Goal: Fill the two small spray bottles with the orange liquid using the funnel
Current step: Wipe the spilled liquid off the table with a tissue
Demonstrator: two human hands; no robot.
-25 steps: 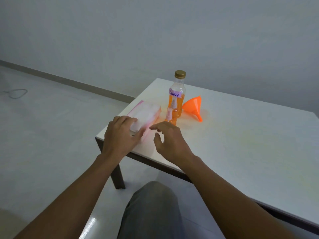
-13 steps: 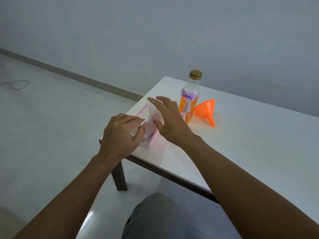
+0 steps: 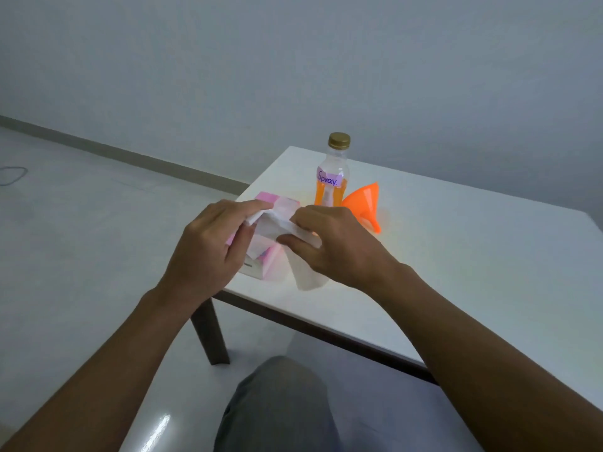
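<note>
A clear bottle (image 3: 332, 177) with a gold cap and a "Spray" label stands on the white table (image 3: 456, 256), about half full of orange liquid. One small spray bottle (image 3: 327, 200) stands right in front of it, mostly hidden behind my right hand. I see no second one. The orange funnel (image 3: 363, 203) lies on its side just right of the bottles. My left hand (image 3: 212, 246) grips a pink tissue pack (image 3: 272, 261) at the table's near left corner. My right hand (image 3: 336, 243) pinches a white tissue (image 3: 306, 277) drawn out of the pack.
The table's near edge and left corner lie just under my hands, with a dark leg (image 3: 208, 334) below. My knee (image 3: 277, 406) is in front of the table. Pale floor stretches to the left and a grey wall stands behind.
My right hand reached over the pack, took a tissue and pulled it out toward me. My left hand stayed on the pack. The view shifted a little.
</note>
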